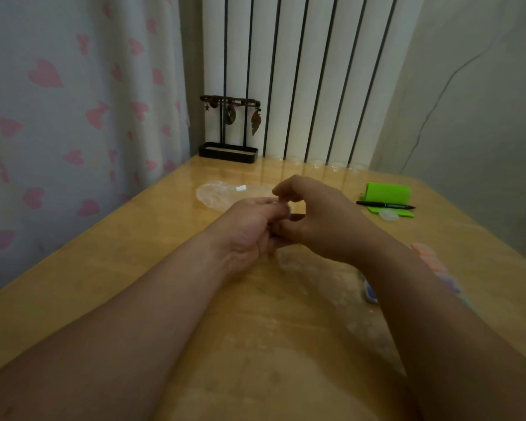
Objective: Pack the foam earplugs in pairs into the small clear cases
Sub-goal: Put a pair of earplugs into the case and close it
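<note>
Between the curled fingers of the left hand [249, 229] and the right hand [319, 220], which meet above the table [134, 268], a small dark shape shows. Whether the fingers clamp an earplug or a case cannot be told. Judged progress: packing is under way, with most left to do. One small clear case [388, 214] lies well right of the fingers, contents not legible. Pastel pieces [427, 253], probably earplugs, lie right of and nearer than the fingers, partly hidden by the right forearm. Beyond the fingers lies a clear bag [217, 196]. A green holder [387, 194] and pen [386, 205] adjoin the case. No obstruction is evident.
</note>
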The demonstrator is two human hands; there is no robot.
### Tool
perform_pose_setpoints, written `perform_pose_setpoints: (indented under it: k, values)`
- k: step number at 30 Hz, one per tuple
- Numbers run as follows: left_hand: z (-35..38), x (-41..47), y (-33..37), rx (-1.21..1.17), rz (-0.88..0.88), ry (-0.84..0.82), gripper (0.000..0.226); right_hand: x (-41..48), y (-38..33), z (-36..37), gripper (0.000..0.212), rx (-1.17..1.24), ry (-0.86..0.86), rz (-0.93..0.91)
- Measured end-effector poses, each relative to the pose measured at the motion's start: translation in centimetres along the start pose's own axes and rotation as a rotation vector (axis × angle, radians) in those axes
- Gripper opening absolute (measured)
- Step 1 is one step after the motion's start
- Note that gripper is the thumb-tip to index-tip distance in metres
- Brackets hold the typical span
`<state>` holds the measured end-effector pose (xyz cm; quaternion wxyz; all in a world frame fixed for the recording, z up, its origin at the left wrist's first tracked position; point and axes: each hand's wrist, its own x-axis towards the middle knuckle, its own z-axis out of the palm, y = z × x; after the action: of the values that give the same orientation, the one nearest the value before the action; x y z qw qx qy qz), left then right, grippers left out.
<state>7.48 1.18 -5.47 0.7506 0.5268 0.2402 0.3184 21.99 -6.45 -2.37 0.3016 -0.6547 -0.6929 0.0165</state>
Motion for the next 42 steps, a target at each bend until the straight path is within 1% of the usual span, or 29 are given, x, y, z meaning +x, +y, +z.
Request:
perform_pose_setpoints:
  k: [6,9,12,14,16,18,20,22,26,29,32,36,42]
  values:
    - [0.2,0.1,-0.2,0.052,0.026,0.030,0.029,0.3,0.0,0.9,0.043,-0.107,0.025,-0.034]
    - [0.2,0.0,-0.2,0.066,0.029,0.031,0.028,0.2,-0.1,0.7,0.041,-0.143,0.023,-0.034]
    - [0.4,-0.1,-0.1,0.044,0.034,-0.011,0.029,0.2,0.1,0.1,0.041,-0.130,0.006,-0.020]
    - [0.5,-0.3,0.3,0.015,0.027,-0.030,0.034,0.2,0.6,-1.2,0.042,-0.100,0.043,0.016]
    - [0.5,-0.2,0.7,-0.041,-0.002,0.047,0.040,0.1,1.8,-3.0,0.045,-0.090,0.133,0.084]
    - [0.3,-0.1,1.0,-0.022,-0.014,0.167,0.035,-0.3,3.6,-4.5,0.047,-0.079,0.229,0.166]
    - [0.2,-0.1,1.1,0.006,-0.013,0.232,0.030,-0.7,5.3,-5.1,0.047,-0.086,0.272,0.236]
    - [0.1,0.0,1.2,-0.027,0.014,0.263,0.030,-0.8,6.2,-5.1,0.048,-0.117,0.225,0.285]
    - [0.0,0.2,1.2,-0.053,0.043,0.296,0.031,-0.7,6.4,-4.3,0.053,-0.204,-0.039,0.333]
    - [-0.1,0.4,1.2,-0.037,0.051,0.311,0.030,-0.6,6.2,-3.7,0.049,-0.257,-0.140,0.345]
    - [-0.1,0.5,1.0,-0.003,0.043,0.316,0.028,-0.5,6.1,-3.2,0.046,-0.301,-0.179,0.361]
    - [-0.3,0.7,0.9,0.006,0.037,0.327,0.025,-0.6,6.5,-2.8,0.041,-0.343,-0.173,0.391]
    - [-0.6,0.9,1.2,-0.034,0.064,0.358,0.025,-0.9,6.8,-2.6,0.043,-0.290,-0.202,0.416]
